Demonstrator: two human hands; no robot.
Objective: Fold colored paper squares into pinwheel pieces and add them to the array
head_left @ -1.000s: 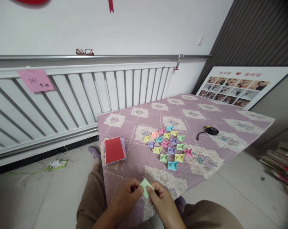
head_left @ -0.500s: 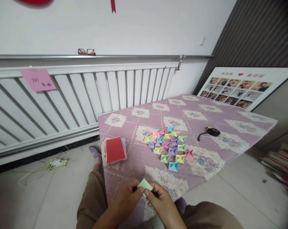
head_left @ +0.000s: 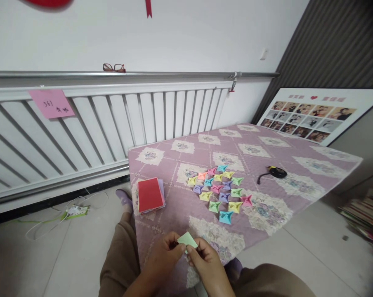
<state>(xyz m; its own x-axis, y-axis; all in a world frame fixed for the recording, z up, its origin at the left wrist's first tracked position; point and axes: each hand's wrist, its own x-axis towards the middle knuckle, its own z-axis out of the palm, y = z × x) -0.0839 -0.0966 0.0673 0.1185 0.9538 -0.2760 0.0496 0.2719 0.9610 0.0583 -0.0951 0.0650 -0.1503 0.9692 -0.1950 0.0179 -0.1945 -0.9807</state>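
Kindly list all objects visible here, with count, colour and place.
Tablecloth: one, patterned purple, centre
Green paper: one, pale, bottom centre
Folded papers: about eighteen, multicoloured, on tablecloth
Paper stack: one, red on top, left
Tape measure, probably: one, mostly black, tablecloth's right
Photo board: one, white, right
Radiator: one, white, along wall
Upper pipe: one, silver, above radiator
Glasses: one pair, reddish, on pipe
Note: one, pink, on radiator
Power strip: one, greenish, left floor
Blurry pile: one, multicoloured, far right
Switch: one, white, wall
Decorations: two, red, top edge
Left hand: one, bare, gripping green paper
Right hand: one, bare, likewise
Legs: two, brown trousers, bottom
Shoes: two, purple, beside tablecloth
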